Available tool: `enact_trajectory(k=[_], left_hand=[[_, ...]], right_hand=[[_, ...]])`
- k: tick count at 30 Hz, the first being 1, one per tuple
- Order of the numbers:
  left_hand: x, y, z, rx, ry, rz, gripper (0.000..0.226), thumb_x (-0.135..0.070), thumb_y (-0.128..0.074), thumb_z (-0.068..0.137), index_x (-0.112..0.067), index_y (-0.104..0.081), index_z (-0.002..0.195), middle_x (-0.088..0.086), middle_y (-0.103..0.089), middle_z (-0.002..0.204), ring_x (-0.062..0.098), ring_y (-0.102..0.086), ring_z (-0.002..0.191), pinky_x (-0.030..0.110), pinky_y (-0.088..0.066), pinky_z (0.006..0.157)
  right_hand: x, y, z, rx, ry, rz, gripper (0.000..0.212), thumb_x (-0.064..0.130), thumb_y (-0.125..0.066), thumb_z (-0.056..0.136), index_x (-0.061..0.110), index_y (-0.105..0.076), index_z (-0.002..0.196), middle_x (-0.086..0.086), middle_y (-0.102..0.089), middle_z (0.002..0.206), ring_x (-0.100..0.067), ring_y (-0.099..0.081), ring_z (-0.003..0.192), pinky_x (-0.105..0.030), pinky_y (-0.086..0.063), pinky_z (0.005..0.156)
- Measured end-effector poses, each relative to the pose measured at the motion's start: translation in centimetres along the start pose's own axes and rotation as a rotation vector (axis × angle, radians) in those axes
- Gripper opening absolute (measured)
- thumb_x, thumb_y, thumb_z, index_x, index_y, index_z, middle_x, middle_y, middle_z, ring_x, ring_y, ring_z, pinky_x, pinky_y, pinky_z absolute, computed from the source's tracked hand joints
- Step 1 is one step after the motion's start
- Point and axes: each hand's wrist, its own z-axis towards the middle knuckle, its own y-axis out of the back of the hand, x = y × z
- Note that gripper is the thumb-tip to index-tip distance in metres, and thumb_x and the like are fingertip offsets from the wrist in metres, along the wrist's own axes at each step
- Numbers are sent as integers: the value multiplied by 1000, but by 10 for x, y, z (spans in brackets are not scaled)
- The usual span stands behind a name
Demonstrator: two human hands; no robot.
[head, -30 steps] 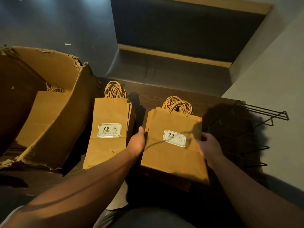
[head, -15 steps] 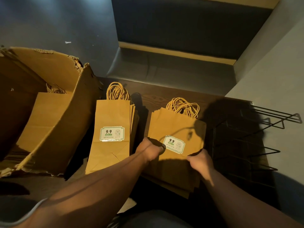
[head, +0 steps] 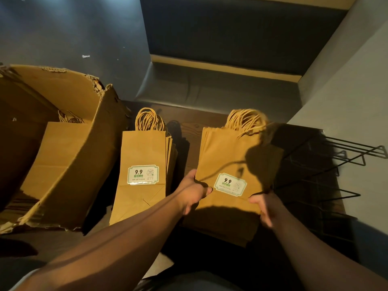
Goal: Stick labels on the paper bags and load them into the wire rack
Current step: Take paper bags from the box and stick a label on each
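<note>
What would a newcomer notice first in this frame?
Both hands, the left hand and right hand, hold a labelled stack of paper bags at centre. A second labelled stack lies to its left beside a torn cardboard box; the black wire rack sits on the right.

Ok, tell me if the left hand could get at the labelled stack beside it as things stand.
Probably not right away: the left hand grips the lifted bag stack. The other labelled stack lies close beside it, uncovered, once it lets go.

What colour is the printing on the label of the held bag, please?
Black and green on white label, seen in the head view.
</note>
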Motion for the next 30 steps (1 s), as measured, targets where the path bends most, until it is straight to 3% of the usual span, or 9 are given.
enact_trajectory(k=[7, 10, 13, 16, 18, 20, 23, 28, 30], left_hand=[[-18, 12, -7, -90, -503, 107, 59, -7, -83, 73, -30, -54, 119, -11, -68, 111, -2, -64, 100, 14, -49, 86], [10, 14, 3, -124, -394, 200, 70, -23, -83, 64, -23, -54, 128, -9, -69, 116, 8, -64, 112, 24, -48, 98], [25, 13, 6, -128, -472, 382, 27, -18, -67, 93, -9, -61, 117, 8, -68, 113, 14, -67, 100, 28, -56, 92], [15, 15, 8, 149, -550, -2, 34, -20, -42, 108, -2, -70, 99, 17, -70, 96, 25, -69, 88, 34, -60, 81], [20, 18, 18, -32, -637, 353, 52, -48, -74, 86, -3, -65, 113, 5, -75, 104, 25, -65, 105, 34, -55, 93], [27, 23, 32, -61, -539, 414, 69, -46, -83, 71, -9, -61, 125, -3, -71, 116, 22, -63, 115, 34, -51, 101], [24, 30, 39, 1, -405, 339, 77, -45, -83, 71, -16, -50, 135, 1, -67, 119, 30, -64, 112, 36, -52, 94], [15, 27, 32, -23, -84, 561, 47, -53, -72, 83, -10, -63, 98, 5, -62, 82, 24, -57, 76, 36, -45, 70], [19, 18, 25, -31, 49, 625, 51, -48, -65, 92, -3, -62, 116, 8, -64, 97, 22, -58, 87, 32, -45, 75]], right_hand=[[31, 13, -3, -131, 468, -51, 52, -26, -67, 66, 23, -72, 85, 2, -74, 79, -27, -65, 84, -47, -53, 80], [9, 12, -10, -41, 419, -81, 39, -22, -64, 79, 7, -67, 105, -1, -72, 98, -7, -67, 81, -28, -58, 75], [-14, 6, -8, -5, 298, -217, 55, -1, -69, 87, 4, -48, 137, -11, -50, 139, -17, -48, 130, -11, -26, 101], [-20, 12, 8, 44, 328, -229, 54, -12, -63, 86, -8, -46, 138, -25, -45, 144, -28, -44, 132, -24, -30, 107], [-18, 20, 14, 13, 306, -192, 39, -13, -63, 85, -3, -63, 122, -25, -61, 126, -22, -60, 107, -41, -44, 105], [-12, 19, 12, -32, 383, -284, 34, -9, -70, 82, 21, -75, 99, -5, -72, 100, -17, -68, 91, -43, -57, 86], [4, 26, 14, -64, 511, -687, 48, 7, -81, 78, 21, -62, 120, 5, -63, 109, -16, -59, 105, -31, -46, 89], [-1, 33, 24, 127, 143, -633, 45, 26, -85, 72, 17, -65, 111, -8, -72, 99, -22, -71, 84, -39, -58, 76], [-10, 22, 17, 132, 52, -654, 32, 14, -77, 84, 9, -66, 113, -5, -68, 86, -13, -68, 68, -25, -53, 61]])
